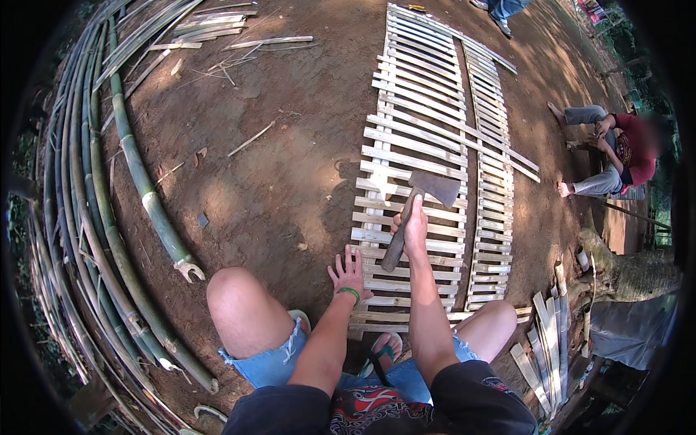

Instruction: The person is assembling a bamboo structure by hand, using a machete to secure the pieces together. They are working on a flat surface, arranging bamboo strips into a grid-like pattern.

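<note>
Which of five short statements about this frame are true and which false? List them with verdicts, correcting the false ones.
1. The right hand holds the axe. True.
2. The left hand also grips the axe. False: the left hand is spread open, apart from the axe.
3. Two slatted panels lie side by side on the ground. True.
4. The bamboo poles lie right of the panels. False: they lie to the left.
5. The seated person wears a green top. False: the top is red.
</note>
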Motion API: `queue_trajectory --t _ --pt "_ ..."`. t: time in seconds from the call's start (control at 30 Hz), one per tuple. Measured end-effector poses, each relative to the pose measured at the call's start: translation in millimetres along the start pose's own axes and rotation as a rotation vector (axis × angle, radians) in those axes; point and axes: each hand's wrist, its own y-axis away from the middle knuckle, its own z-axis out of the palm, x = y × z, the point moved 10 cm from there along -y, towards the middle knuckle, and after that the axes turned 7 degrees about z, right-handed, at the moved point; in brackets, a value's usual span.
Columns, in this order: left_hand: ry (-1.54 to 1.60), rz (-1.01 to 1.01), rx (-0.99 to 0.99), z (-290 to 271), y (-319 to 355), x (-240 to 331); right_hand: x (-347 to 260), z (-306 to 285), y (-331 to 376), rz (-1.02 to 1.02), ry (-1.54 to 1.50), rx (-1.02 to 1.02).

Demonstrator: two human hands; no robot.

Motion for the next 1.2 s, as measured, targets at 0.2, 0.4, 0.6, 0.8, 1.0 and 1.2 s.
queue_trajectory --t 0.2,0.4,0.6,0.8,1.0,1.2 --pt "-0.014 0.011 -0.012 2 -1 6 44 -14 -3 0.114 0.789 0.010" --pt "-0.011 0.009 -0.006 -5 -1 14 23 -31 -5 -0.170 0.756 0.273" --pt "-0.028 -0.026 -0.028 -6 2 -4 -22 19 15 -0.359 0.770 0.202" --pt "-0.008 0.002 -0.009 -6 -6 12 5 -36 -21 -0.100 0.953 0.280" --pt "-0.024 -0.011 -0.022 0 1 3 -13 13 24 -0.362 1.004 0.139" --pt "-0.013 -0.017 -0.045 -4 0 7 22 -8 7 -0.206 0.887 0.228"
